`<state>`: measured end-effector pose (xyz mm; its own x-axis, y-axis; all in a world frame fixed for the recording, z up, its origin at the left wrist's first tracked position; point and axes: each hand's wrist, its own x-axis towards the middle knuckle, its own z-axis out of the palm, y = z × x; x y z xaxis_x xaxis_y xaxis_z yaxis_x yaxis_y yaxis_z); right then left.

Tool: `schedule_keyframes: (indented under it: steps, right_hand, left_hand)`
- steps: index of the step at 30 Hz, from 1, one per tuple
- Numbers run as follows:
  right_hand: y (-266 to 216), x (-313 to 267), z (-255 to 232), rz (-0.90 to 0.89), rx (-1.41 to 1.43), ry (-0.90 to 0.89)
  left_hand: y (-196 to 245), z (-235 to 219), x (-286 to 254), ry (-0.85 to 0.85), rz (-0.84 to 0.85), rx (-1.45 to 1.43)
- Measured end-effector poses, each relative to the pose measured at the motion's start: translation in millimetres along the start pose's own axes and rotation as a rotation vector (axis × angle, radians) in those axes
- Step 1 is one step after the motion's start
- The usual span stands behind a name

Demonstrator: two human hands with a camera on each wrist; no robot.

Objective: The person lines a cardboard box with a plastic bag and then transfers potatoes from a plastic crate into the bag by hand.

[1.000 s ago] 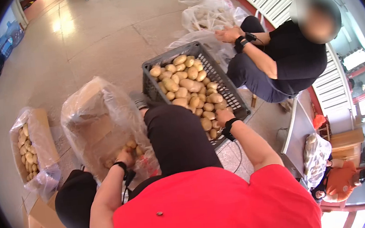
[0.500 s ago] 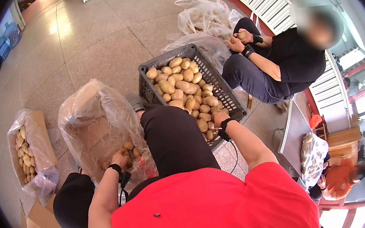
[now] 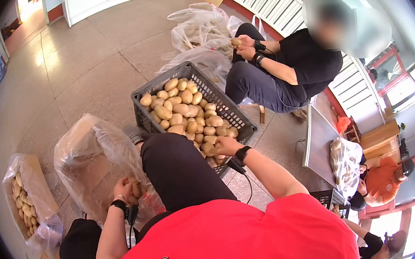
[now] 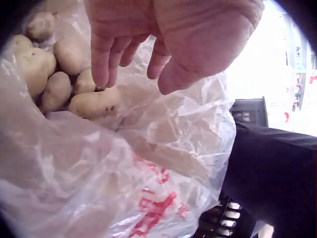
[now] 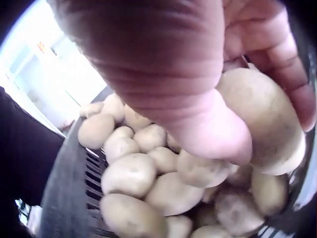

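Over the plastic-lined cardboard box (image 3: 82, 165), my left hand (image 3: 121, 188) hangs with its fingers relaxed and pointing down. Nothing is between thumb and fingers in the left wrist view; a pale oblong potato (image 4: 94, 102) lies just below the fingertips, among several others in the clear bag (image 4: 163, 144) with red print. At the near end of the black crate (image 3: 249, 131), my right hand (image 3: 227, 146) grips a large potato (image 5: 260, 116) between thumb and fingers. More potatoes (image 5: 130, 173) lie heaped beneath it; the palm hides part of the held one.
A narrower lined box of potatoes (image 3: 23, 202) stands at far left. Beyond the crate, another person (image 3: 292, 65) sits holding a potato, near filled plastic bags (image 3: 202, 26). My knee (image 3: 181, 167) rises between box and crate. A metal table (image 3: 314, 138) stands at right.
The head view has turned, shifting the crate leftward in it. My left hand has drawn back from the potatoes in the box. My right hand's fingers stay at the crate's near end.
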<state>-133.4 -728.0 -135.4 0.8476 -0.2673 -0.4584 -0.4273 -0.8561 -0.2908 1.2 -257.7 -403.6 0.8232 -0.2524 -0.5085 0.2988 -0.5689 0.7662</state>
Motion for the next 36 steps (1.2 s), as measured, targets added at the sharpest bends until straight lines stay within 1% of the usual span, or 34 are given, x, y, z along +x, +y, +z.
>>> schedule_keyframes:
  steps: [2, 3, 4, 5, 6, 7, 8, 10, 11, 12, 13, 14, 16, 17, 18, 19, 20, 22, 23, 24, 25, 26, 28, 29, 30, 32, 34, 36]
  right_hand:
    - [10.8, -18.4, -6.7, -0.089, 0.241, 0.116]
    - [17.2, -30.1, -13.7, -0.112, 0.281, 0.129]
    - [1.7, -53.5, -34.7, 0.002, 0.563, -0.005]
    - [13.7, -56.9, -36.6, -0.008, 0.622, -0.057]
    - [18.8, -60.3, -42.4, -0.022, 0.676, -0.107]
    - [22.4, -61.4, -48.3, -0.020, 0.672, -0.098]
    - [15.3, -64.0, -59.6, 0.004, 0.690, -0.098]
    - [-2.6, -59.4, -71.9, 0.016, 0.702, -0.113]
    - [-13.3, -52.5, -76.2, -0.003, 0.848, -0.073]
    - [-31.2, -48.3, -83.0, -0.020, 0.996, -0.033]
    - [-49.5, -43.4, -89.1, -0.102, 1.084, -0.031]
    - [-77.9, -42.7, -99.8, -0.180, 1.174, -0.027]
    - [-128.6, -38.3, -115.8, -0.262, 1.254, -0.032]
    - [-154.9, -39.4, -126.5, -0.308, 1.173, -0.039]
    - [-177.0, -37.2, -132.7, -0.352, 1.091, -0.049]
    - [-193.1, -27.7, -130.7, -0.421, 1.026, -0.057]
    - [-209.5, -19.2, -126.2, -0.490, 0.959, -0.066]
    - [-245.3, -10.3, -115.1, -0.580, 0.789, 0.002]
    - [-262.1, -11.7, -113.2, -0.669, 0.556, 0.128]
    - [-276.6, -12.3, -108.7, -0.750, 0.323, 0.251]
    - [-284.3, -6.1, -96.4, -0.818, 0.411, 0.177]
    - [-287.9, -6.6, -94.1, -0.824, 0.415, 0.176]
    - [-293.4, -8.3, -91.8, -0.785, 0.516, -0.051]
    - [-288.5, -9.1, -94.0, -0.775, 0.544, -0.044]
    - [-278.8, -5.3, -92.3, -0.772, 0.546, -0.049]
    - [-249.2, 11.6, -85.3, -0.740, 0.737, -0.017]
    - [-212.1, 17.0, -88.4, -0.615, 0.713, 0.074]
    - [-169.3, 20.0, -86.1, -0.481, 0.620, 0.090]
  left_hand:
    - [13.0, -10.9, -5.6, 0.008, -0.067, -0.191]
    - [38.1, -16.8, -20.5, 0.019, -0.094, -0.246]
    - [59.4, -24.3, -36.5, 0.006, -0.098, -0.235]
    - [83.0, -30.2, -45.6, 0.020, -0.097, -0.294]
    - [93.2, -29.9, -46.4, 0.036, -0.094, -0.359]
    - [98.1, -29.3, -43.1, 0.081, -0.057, -0.302]
    - [109.1, -29.4, -44.0, 0.081, -0.051, -0.308]
    - [138.8, -37.6, -49.9, 0.070, 0.024, -0.411]
    - [149.2, -40.4, -45.9, 0.082, 0.026, -0.417]
    - [159.3, -43.8, -41.3, 0.052, 0.117, -0.487]
    - [168.6, -46.2, -37.7, 0.019, 0.205, -0.551]
    - [187.0, -48.1, -43.0, 0.023, 0.202, -0.547]
    - [247.2, -54.4, -75.6, 0.081, 0.413, -0.553]
    - [273.7, -58.3, -91.3, 0.080, 0.413, -0.548]
    - [299.3, -62.6, -108.7, 0.020, 0.397, -0.615]
    - [319.0, -66.0, -124.7, -0.040, 0.380, -0.683]
    - [334.4, -68.9, -139.4, -0.036, 0.377, -0.684]
    - [357.1, -73.6, -159.0, -0.232, 0.367, -0.968]
    - [362.6, -74.5, -161.8, -0.226, 0.368, -0.967]
    - [366.2, -76.3, -163.9, -0.226, 0.360, -1.036]
    - [367.1, -79.0, -164.3, -0.226, 0.352, -1.105]
    - [359.8, -82.3, -156.7, -0.220, 0.354, -1.101]
    - [328.8, -87.5, -127.5, -0.145, 0.237, -1.046]
    - [316.3, -88.5, -118.3, -0.147, 0.175, -1.037]
    - [296.0, -86.6, -105.6, -0.147, 0.169, -1.037]
    - [246.6, -77.2, -76.5, -0.077, 0.051, -0.792]
    - [195.6, -61.0, -58.8, -0.028, -0.084, -0.587]
    - [145.5, -48.7, -48.6, -0.083, -0.155, -0.268]
